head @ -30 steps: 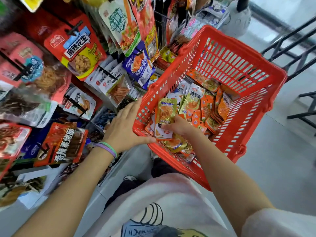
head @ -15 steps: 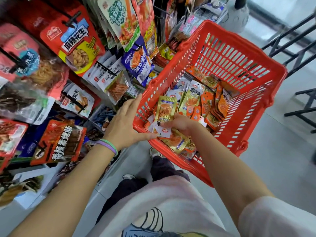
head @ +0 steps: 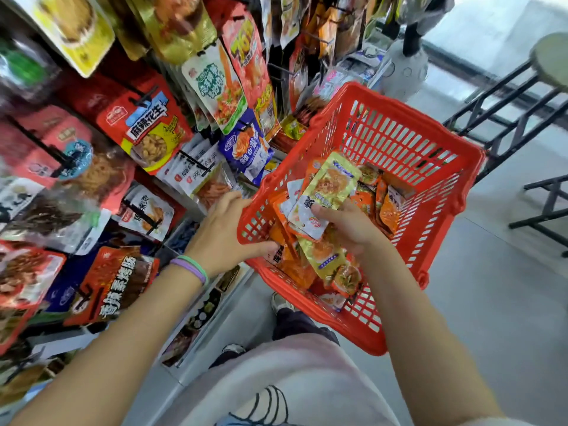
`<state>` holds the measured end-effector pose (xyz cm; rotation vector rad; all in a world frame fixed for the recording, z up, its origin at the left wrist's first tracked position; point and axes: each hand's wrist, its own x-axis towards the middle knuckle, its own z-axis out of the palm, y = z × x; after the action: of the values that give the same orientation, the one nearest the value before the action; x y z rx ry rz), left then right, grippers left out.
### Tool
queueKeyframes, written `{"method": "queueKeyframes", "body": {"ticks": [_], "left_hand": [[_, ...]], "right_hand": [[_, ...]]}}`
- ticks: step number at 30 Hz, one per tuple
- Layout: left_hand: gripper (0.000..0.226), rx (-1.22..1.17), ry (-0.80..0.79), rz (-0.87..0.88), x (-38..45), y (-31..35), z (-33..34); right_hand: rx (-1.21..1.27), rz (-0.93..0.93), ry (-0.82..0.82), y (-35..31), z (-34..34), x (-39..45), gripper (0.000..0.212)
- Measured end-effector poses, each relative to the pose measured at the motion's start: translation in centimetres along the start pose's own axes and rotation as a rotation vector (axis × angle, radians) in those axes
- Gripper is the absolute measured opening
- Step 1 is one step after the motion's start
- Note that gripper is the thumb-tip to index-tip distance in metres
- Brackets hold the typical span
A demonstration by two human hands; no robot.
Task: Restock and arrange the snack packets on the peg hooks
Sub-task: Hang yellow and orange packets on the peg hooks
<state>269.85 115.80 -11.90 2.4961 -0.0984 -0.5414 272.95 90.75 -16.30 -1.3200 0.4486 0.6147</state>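
A red plastic basket (head: pixel 396 139) hangs in front of me with several small orange and yellow snack packets in it. My left hand (head: pixel 224 238) grips the basket's near left rim, thumb inside. Inside the basket, my right hand (head: pixel 347 226) holds a stack of yellow-green packets (head: pixel 329 189) lifted above the loose ones. To the left, a rack of peg hooks (head: pixel 144 99) carries many hanging snack bags.
A red peanut bag (head: pixel 147 130) and a blue-white bag (head: pixel 246 149) hang close to the basket's left side. Black metal frames (head: pixel 507 124) and a round stool (head: pixel 553 59) stand on the grey floor at the right. My feet are below the basket.
My right hand has raised the yellow-green packets higher out of the pile. The view has tilted up, showing more of the rack. My left hand keeps its hold on the rim.
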Motion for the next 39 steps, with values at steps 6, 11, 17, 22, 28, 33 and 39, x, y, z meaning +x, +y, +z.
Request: {"method": "queueKeyframes", "body": {"ticks": [6, 11, 17, 22, 28, 33, 39], "left_hand": [[0.064, -0.67, -0.118, 0.014, 1.4, 6.2, -1.6], [0.05, -1.023, -0.267, 0.0, 2.2, 9.0, -1.5], [0.033, -1.15, -0.186, -0.121, 2.6, 8.5, -2.6], [0.051, -1.285, -0.125, -0.227, 3.0, 6.9, -2.1], [0.06, -1.272, -0.171, -0.187, 2.7, 7.5, 0.2], [0.07, -1.251, -0.217, -0.265, 2.9, 7.1, 1.3], [0.016, -1.326, -0.282, -0.357, 2.8, 7.3, 0.4]], "right_hand": [[0.372, -0.213, -0.161, -4.1, 0.7, -3.3, 0.048], [0.297, -0.353, -0.171, -6.7, 1.8, -4.1, 0.043], [0.337, -0.347, -0.063, -7.7, 0.9, -3.2, 0.077], [0.436, -0.235, -0.036, -7.0, 0.9, -2.0, 0.072], [0.596, -0.121, -0.023, -5.1, 2.4, -2.6, 0.034], [0.547, -0.126, 0.032, -4.7, 0.9, -2.5, 0.085], [0.347, -0.165, 0.035, -5.0, -1.8, -3.7, 0.038]]}}
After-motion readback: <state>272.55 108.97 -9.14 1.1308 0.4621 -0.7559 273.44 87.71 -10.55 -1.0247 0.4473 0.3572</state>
